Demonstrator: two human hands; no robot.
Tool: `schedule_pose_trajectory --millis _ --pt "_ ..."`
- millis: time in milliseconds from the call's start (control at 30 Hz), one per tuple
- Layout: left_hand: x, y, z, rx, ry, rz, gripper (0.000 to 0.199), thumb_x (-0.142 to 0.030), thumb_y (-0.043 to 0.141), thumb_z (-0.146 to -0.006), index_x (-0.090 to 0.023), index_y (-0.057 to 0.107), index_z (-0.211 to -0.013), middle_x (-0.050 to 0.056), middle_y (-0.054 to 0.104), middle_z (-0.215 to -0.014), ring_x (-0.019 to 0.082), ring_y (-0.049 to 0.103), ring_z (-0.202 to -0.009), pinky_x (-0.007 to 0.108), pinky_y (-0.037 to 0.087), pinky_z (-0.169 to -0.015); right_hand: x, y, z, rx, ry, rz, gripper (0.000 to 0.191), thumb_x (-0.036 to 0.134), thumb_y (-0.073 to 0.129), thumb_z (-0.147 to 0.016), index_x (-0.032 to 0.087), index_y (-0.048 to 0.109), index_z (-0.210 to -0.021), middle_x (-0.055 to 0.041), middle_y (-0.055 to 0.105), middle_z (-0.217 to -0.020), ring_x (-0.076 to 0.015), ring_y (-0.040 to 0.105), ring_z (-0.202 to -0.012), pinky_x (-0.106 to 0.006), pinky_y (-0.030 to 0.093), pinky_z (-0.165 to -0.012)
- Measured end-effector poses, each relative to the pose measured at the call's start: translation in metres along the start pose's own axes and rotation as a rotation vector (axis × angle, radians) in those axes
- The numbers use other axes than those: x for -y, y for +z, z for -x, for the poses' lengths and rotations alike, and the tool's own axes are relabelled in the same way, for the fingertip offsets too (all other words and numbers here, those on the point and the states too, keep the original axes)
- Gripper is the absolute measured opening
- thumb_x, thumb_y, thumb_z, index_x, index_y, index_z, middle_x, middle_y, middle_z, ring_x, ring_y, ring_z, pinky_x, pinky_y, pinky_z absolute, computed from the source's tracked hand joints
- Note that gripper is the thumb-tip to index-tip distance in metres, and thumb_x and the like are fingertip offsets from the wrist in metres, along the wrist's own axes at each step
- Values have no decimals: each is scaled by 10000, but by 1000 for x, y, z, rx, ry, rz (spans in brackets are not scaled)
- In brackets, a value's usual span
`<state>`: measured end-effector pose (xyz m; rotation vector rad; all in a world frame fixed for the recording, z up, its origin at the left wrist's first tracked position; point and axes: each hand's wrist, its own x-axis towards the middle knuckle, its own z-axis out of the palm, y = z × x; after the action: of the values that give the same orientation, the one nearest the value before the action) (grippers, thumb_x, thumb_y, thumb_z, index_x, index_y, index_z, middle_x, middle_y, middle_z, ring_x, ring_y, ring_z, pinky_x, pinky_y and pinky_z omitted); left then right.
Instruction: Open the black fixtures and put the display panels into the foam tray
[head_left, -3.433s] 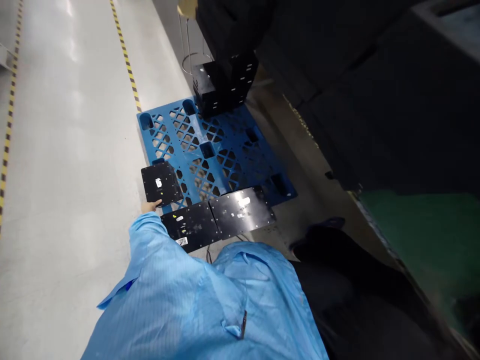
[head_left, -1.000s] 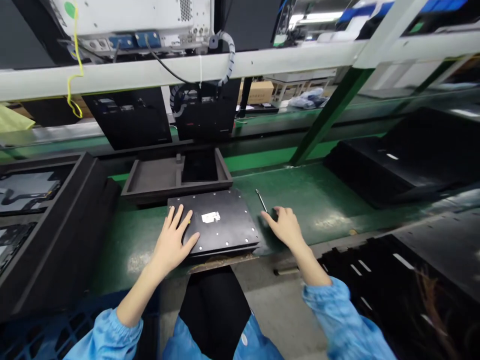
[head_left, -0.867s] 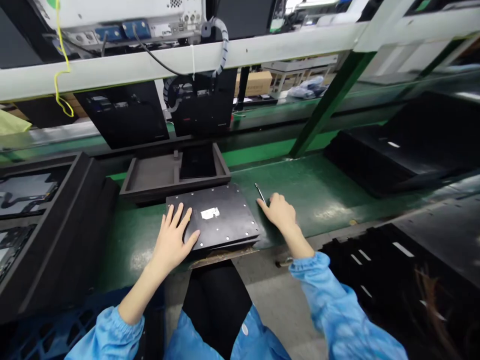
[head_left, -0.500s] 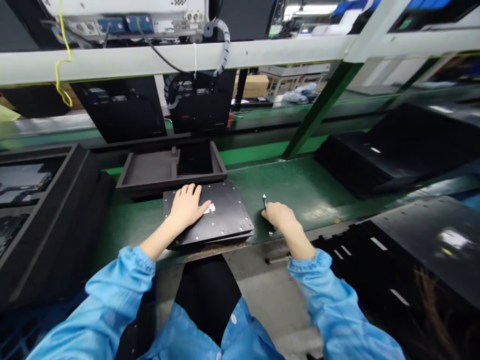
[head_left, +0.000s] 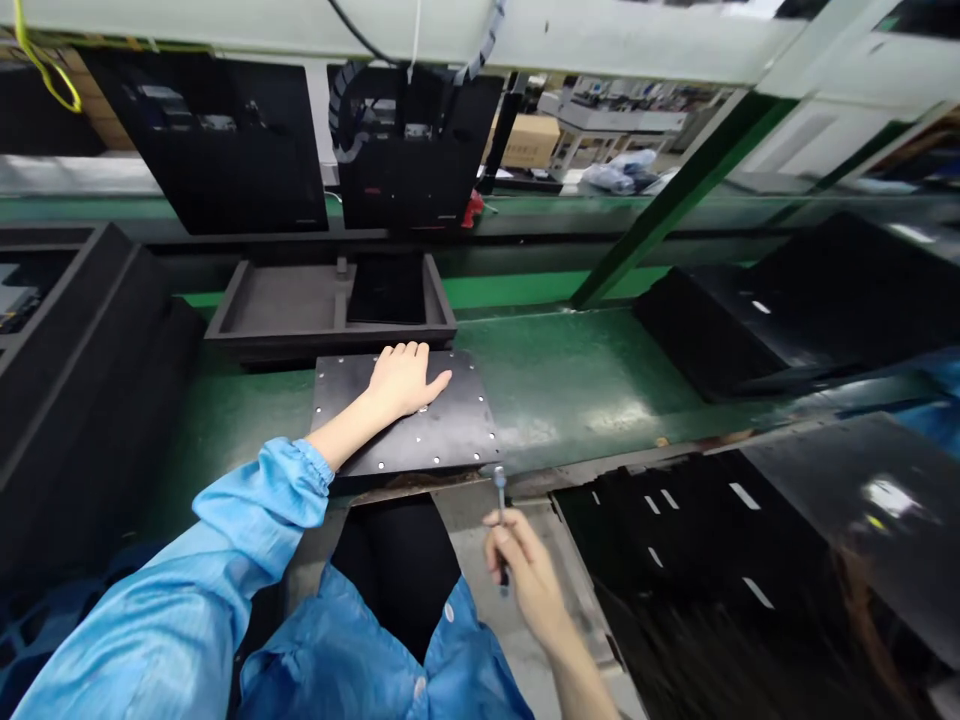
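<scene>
A flat black panel [head_left: 420, 445] with small holes along its edges lies on the green bench [head_left: 562, 375]. My left hand [head_left: 405, 380] rests flat on top of it, fingers spread. Off the bench's front edge, to the right of my lap, my right hand [head_left: 521, 555] has its fingers closed round a slim metal tool [head_left: 500, 490]. The tool's shiny tip points up toward the panel's near right corner, and its dark lower end shows beneath my fingers.
Behind the panel sits a dark foam tray [head_left: 289, 300] with compartments. Stacked foam trays [head_left: 90, 330] rise at the left. A black stack [head_left: 795, 310] lies at the right, and a green post [head_left: 675, 210] stands behind the bench.
My right hand has lifted the tool from the bench top and moved toward me, past the front edge. My left hand has shifted slightly right and away on the panel. The view has tilted down.
</scene>
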<state>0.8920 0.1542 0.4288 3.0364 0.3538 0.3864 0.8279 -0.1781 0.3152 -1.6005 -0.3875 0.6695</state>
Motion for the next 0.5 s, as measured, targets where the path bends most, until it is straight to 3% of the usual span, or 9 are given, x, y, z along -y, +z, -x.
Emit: schedule_pose_trajectory --millis 67,167,267,500 --pt "-2 0 1 -1 -1 -4 668 -634 452 -1092 -47 643 -1347 186 721 -1261 374 660 -1162 506 484 -1003 -7 32 9 55 17 -10 467 633 493 -1107 199 578 -1259 24 572 -777 -128 522 -647 -274 422 -637" --pt "-3 0 1 2 -18 8 674 -645 466 -1086 -56 642 -1363 177 723 -1269 371 658 -1166 506 483 -1000 -17 60 6 20 31 -30 528 664 492 -1095 181 618 -1267 51 423 -704 -125 390 -608 -282 316 -583" --pt "-3 0 1 -2 -11 35 671 -650 470 -1084 -68 652 -1364 165 732 -1260 366 659 -1167 505 477 -1013 -24 65 -1 -81 42 -76 542 688 503 -1082 189 620 -1258 71 268 -686 -129 268 -597 -292 208 -561" --pt "-3 0 3 -6 -1 99 656 -631 480 -1083 -53 656 -1339 171 735 -1266 367 648 -1182 510 453 -1052 -34 66 -10 -152 -25 44 445 634 428 -1117 241 604 -1231 50 302 -709 -155 299 -604 -300 239 -566"
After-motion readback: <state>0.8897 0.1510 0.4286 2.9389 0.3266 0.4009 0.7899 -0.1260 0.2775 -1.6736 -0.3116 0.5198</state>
